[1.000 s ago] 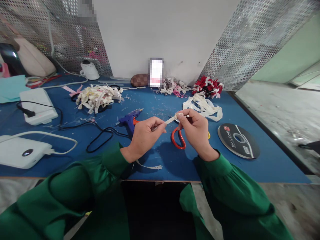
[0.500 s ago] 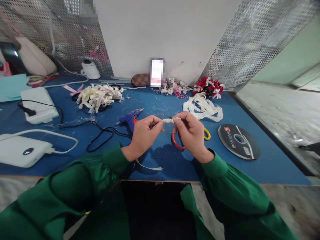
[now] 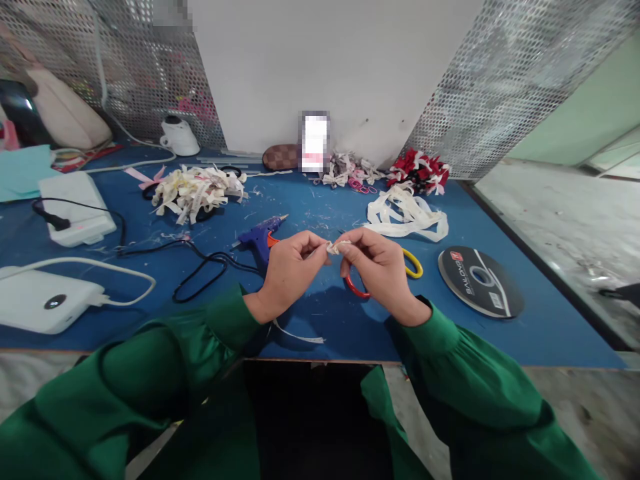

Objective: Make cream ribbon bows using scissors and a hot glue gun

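Note:
Between my two hands is a short cream ribbon point(image 3: 334, 248), bunched up and pinched at both ends above the table. My left hand point(image 3: 296, 267) grips its left end between thumb and fingers. Thumb and forefinger of my right hand point(image 3: 376, 268) close on the other end. Just behind my left hand lies a blue glue gun point(image 3: 259, 239) with an orange trigger. Scissors with a red handle loop point(image 3: 356, 288) and a yellow handle loop point(image 3: 414, 264) lie partly hidden under my right hand. A thin white strip point(image 3: 300, 337) rests near the table's front edge.
On the blue table point(image 3: 320, 320), a pile of cream ribbon pieces point(image 3: 195, 192) sits back left, a white ribbon tangle point(image 3: 410, 217) and red-white bows point(image 3: 419, 172) back right. A black spool point(image 3: 480, 281) lies right; a white power bank point(image 3: 50, 300) and black cord point(image 3: 200, 257) left.
My hands have come closer together. The ribbon between them, stretched fairly straight before, is now shorter and crumpled. My right hand has shifted slightly left and down.

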`<state>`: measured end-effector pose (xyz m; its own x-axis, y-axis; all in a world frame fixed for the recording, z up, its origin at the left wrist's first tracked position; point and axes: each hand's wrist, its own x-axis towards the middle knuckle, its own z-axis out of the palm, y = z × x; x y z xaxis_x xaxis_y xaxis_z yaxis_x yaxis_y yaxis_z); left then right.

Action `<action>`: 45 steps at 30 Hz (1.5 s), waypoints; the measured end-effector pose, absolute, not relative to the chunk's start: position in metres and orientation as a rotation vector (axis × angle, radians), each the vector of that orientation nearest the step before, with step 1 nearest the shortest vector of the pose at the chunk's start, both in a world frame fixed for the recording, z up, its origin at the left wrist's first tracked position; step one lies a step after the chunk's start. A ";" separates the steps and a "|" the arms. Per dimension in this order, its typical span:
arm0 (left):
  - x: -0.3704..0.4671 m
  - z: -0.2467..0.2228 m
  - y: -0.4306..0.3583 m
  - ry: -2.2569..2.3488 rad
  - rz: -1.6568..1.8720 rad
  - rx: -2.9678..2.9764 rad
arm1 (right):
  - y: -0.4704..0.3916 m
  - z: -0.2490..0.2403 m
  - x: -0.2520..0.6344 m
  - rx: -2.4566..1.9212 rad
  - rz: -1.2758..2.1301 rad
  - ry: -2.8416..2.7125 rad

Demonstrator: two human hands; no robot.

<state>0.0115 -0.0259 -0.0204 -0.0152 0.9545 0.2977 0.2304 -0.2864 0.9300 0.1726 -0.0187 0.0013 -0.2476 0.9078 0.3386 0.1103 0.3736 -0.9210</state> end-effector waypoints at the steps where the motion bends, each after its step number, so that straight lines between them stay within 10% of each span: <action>1: 0.012 -0.020 -0.025 1.256 1.359 1.559 | -0.018 0.000 0.171 -0.929 0.991 -1.622; 35: 0.013 -0.016 -0.030 1.137 1.327 1.740 | -0.009 -0.008 0.174 -0.906 1.208 -1.425; 45: 0.012 -0.018 -0.024 1.088 1.204 1.545 | -0.010 -0.006 0.176 -1.091 0.793 -1.525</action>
